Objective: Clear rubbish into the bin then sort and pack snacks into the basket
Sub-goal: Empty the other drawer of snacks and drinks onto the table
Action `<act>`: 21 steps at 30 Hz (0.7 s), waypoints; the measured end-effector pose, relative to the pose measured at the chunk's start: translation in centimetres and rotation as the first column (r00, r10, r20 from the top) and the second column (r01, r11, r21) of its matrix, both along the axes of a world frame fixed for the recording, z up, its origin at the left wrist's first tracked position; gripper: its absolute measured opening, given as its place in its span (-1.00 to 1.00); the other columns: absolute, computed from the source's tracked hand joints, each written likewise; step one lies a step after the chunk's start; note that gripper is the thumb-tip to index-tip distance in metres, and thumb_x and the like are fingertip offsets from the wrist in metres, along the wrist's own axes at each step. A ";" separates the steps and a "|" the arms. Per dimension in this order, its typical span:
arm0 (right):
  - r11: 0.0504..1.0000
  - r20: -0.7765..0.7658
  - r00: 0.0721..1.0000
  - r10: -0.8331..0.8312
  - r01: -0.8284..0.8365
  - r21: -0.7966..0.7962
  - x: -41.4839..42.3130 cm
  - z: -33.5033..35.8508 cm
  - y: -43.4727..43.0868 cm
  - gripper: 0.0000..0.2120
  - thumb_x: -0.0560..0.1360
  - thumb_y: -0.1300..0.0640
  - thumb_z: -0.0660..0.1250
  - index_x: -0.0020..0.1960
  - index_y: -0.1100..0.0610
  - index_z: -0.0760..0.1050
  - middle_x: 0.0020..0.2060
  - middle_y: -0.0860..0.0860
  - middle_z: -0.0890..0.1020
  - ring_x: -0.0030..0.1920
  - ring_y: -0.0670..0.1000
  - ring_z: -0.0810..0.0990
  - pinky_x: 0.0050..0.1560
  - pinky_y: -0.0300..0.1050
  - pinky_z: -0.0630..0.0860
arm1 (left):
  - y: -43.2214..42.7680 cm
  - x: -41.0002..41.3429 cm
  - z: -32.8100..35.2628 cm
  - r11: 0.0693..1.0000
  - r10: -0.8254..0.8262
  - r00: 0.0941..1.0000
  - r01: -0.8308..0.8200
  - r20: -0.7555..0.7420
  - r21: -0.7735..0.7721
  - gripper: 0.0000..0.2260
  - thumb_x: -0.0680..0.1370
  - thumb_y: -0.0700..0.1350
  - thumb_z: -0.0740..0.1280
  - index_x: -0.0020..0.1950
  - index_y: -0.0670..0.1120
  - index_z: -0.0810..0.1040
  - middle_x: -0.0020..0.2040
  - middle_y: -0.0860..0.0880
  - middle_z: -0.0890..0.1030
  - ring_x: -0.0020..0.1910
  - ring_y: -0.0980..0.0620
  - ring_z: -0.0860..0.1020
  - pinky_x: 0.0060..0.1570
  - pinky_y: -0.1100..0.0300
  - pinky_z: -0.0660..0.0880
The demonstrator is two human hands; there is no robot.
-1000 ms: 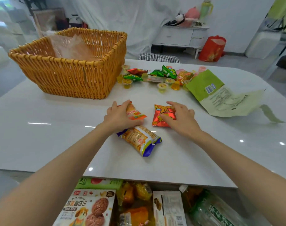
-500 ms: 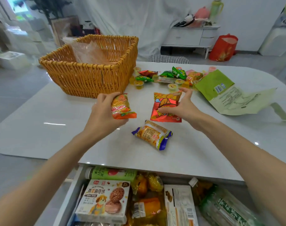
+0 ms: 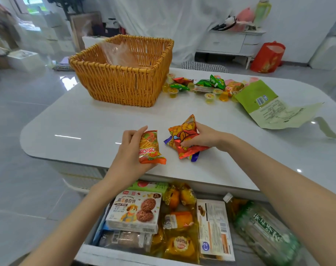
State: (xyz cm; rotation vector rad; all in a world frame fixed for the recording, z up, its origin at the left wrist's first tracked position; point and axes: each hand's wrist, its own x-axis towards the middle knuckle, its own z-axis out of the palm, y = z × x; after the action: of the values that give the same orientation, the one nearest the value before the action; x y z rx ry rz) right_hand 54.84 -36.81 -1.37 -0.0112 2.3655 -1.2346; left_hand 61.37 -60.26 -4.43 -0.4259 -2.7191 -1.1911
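- Our left hand (image 3: pixel 128 150) grasps an orange crisp packet (image 3: pixel 149 146) upright, fingers curled round it, over the near edge of the tabletop (image 3: pixel 86 127)
- Our right hand (image 3: pixel 203 139) clutches a red snack packet (image 3: pixel 184 139) just right of it, close to the near edge
- A blue-ended packet (image 3: pixel 195 156) lies beneath the red one; we cannot tell whether our fingers catch it too
- The wicker basket (image 3: pixel 125 81) stands toward the far left corner, with a clear plastic bag (image 3: pixel 119 54) inside
- A scatter of small snacks and jelly cups (image 3: pixel 207 86) lies along the far edge, just right of the basket
- A flattened green bag (image 3: pixel 259 96) lies toward the far right corner
- Below the near edge an open drawer (image 3: pixel 125 254) holds a cookie box (image 3: pixel 136 210) among other packets
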 end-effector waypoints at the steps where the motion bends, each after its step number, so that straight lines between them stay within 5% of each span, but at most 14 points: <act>1: 0.999 -0.003 0.999 -0.038 0.038 -0.027 0.3 -0.2 0.1 -0.57 0.48 0.19 0.43 0.24 0.02 0.32 -0.07 -0.15 0.51 -0.16 -0.22 0.50 -0.35 -0.45 0.43 | 0.2 0.2 0.0 1.000 0.009 1.000 -0.009 0.005 0.010 -0.13 0.33 0.07 0.53 0.52 -0.02 0.14 0.19 0.08 0.18 0.18 0.10 0.35 0.15 0.25 0.41; 5: 0.964 -0.048 0.973 -0.227 0.218 -0.152 2.0 -1.2 0.5 -0.57 0.46 0.17 0.45 0.27 0.05 0.39 0.06 -0.02 0.59 -0.12 -0.14 0.55 -0.24 -0.34 0.44 | 1.1 1.4 0.5 0.999 0.029 0.999 -0.030 0.030 0.039 -0.11 0.30 0.15 0.46 0.51 -0.04 0.12 0.19 0.08 0.13 0.18 0.10 0.33 0.14 0.29 0.39; 10: 0.866 -0.032 0.903 -0.427 0.399 -0.302 5.3 -1.8 2.1 -0.65 0.44 0.18 0.47 0.17 0.06 0.44 -0.05 -0.05 0.61 -0.12 -0.09 0.58 -0.21 -0.24 0.46 | 2.5 3.4 1.1 0.996 0.016 0.998 -0.021 0.058 0.091 -0.16 0.35 0.12 0.45 0.51 -0.04 0.10 0.20 0.08 0.12 0.15 0.14 0.34 -0.04 0.53 0.35; 15: 0.800 0.033 0.863 -0.504 0.480 -0.360 8.5 -1.5 4.1 -0.63 0.43 0.15 0.48 0.19 0.04 0.45 0.06 0.05 0.65 0.01 0.06 0.63 0.06 0.01 0.56 | 3.7 5.5 1.1 0.992 0.003 0.998 -0.011 0.058 0.123 -0.20 0.39 0.05 0.48 0.51 -0.04 0.12 0.30 0.00 0.17 0.16 0.14 0.34 0.00 0.45 0.38; 19: 0.766 0.089 0.856 -0.509 0.498 -0.406 10.9 -0.2 5.0 -0.65 0.45 0.14 0.47 0.18 0.04 0.45 0.03 0.05 0.65 0.00 0.05 0.63 0.00 0.02 0.58 | 4.1 6.9 2.1 0.990 0.005 0.998 -0.013 0.058 0.143 -0.22 0.41 0.00 0.48 0.51 -0.05 0.13 0.32 -0.04 0.17 0.18 0.09 0.35 0.04 0.27 0.52; 21: 0.758 0.094 0.857 -0.507 0.495 -0.425 12.0 0.7 5.2 -0.61 0.44 0.14 0.47 0.22 0.07 0.45 0.05 0.07 0.65 0.01 0.06 0.63 -0.03 0.02 0.59 | 4.2 7.5 3.1 0.989 -0.007 0.999 0.001 0.046 0.146 -0.22 0.42 0.00 0.48 0.51 -0.05 0.12 0.32 -0.02 0.17 0.18 0.11 0.33 0.03 0.41 0.49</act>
State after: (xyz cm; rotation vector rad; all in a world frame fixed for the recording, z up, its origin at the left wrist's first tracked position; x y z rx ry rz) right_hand 66.86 -31.58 -0.63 0.5006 2.1199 -2.0143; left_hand 68.87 -56.07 -1.36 -0.3893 -2.6469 -1.4062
